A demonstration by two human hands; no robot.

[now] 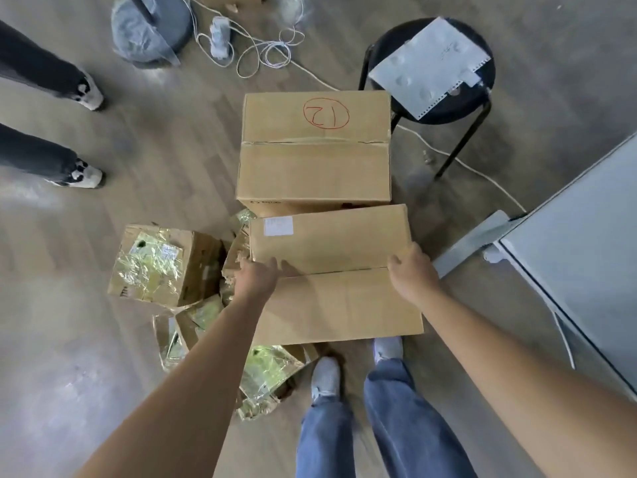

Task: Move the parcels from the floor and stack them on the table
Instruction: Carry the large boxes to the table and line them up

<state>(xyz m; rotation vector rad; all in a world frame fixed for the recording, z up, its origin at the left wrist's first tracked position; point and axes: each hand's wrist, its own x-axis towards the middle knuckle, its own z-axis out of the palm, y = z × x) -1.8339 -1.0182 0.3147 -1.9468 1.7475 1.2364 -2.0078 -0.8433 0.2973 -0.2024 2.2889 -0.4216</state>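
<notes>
A wide brown parcel (pixel 331 270) with a small white label lies in front of my feet, over other boxes. My left hand (pixel 256 277) rests on its left edge and my right hand (pixel 412 274) clasps its right edge. Behind it stands a bigger brown parcel (pixel 315 150) marked with a red circled number. To the left sits a battered parcel (pixel 162 265) wrapped in shiny tape, and two more torn, taped parcels (pixel 269 374) lie by my left arm. The grey table (pixel 586 243) reaches in from the right.
A black stool (pixel 448 108) holding a grey padded mailer stands at the back right. White cables (pixel 265 50) and a lamp base (pixel 151 32) lie on the floor at the back. Another person's legs and shoes (pixel 79 132) are at the left.
</notes>
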